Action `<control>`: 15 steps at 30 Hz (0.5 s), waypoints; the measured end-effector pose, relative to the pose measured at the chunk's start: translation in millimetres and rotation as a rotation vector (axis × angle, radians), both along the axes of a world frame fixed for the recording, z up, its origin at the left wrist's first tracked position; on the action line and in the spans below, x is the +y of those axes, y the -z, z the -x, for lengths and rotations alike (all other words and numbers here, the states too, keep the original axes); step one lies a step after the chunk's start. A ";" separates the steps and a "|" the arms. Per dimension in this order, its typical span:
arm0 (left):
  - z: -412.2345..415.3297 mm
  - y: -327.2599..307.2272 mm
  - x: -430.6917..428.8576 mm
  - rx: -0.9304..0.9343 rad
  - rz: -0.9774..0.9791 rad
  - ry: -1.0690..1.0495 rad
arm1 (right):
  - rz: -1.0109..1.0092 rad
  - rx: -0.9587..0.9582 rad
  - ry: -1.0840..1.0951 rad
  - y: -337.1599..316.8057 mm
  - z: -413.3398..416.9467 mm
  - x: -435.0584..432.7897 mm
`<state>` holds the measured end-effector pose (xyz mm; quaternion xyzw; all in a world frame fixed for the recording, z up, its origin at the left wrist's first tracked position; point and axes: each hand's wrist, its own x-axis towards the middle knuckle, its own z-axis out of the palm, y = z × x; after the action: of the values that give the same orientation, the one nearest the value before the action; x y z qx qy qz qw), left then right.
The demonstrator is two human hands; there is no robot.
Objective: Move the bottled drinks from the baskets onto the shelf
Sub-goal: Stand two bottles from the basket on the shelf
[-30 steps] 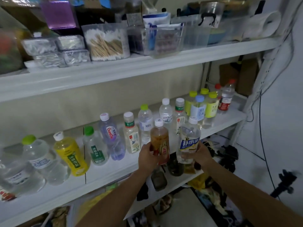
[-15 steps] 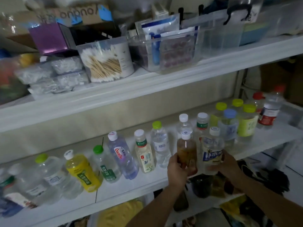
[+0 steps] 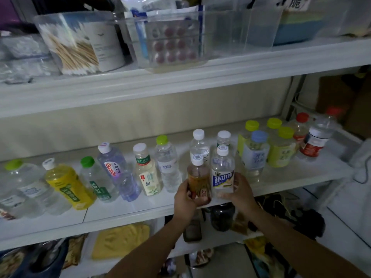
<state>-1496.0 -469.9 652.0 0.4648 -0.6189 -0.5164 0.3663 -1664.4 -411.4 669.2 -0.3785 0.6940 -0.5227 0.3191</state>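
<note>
Bare front strip of shelf (image 3: 140, 209), bottle row (image 3: 148, 177) close behind.

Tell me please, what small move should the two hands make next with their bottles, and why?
Probably set both down upright on the bare front strip of the white shelf, then let go. The left-hand grip holds the amber white-capped plastic bottle, the right-hand grip the clear plastic bottle with a blue-and-white label; both are upright at the shelf's front edge, their bases hidden.
</note>
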 end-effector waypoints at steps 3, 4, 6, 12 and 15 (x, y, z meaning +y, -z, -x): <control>0.6 -4.0 1.2 0.006 -0.010 0.012 | -0.039 0.043 -0.005 3.6 3.3 0.9; 0.7 -5.1 1.4 0.008 -0.010 0.017 | -0.049 0.058 -0.002 4.9 4.1 0.8; 1.9 -5.3 0.9 0.011 -0.013 0.017 | -0.050 0.085 0.005 5.1 4.9 -0.2; 10.9 -10.6 -1.8 0.009 -0.020 0.017 | -0.026 0.070 0.031 9.0 7.7 -5.2; 16.5 -15.2 -3.5 -0.021 -0.019 0.011 | -0.014 0.060 0.023 11.4 13.4 -9.4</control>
<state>-1512.5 -473.3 667.2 0.4701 -0.6204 -0.5195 0.3524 -1677.8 -420.8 657.8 -0.3837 0.7114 -0.5099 0.2945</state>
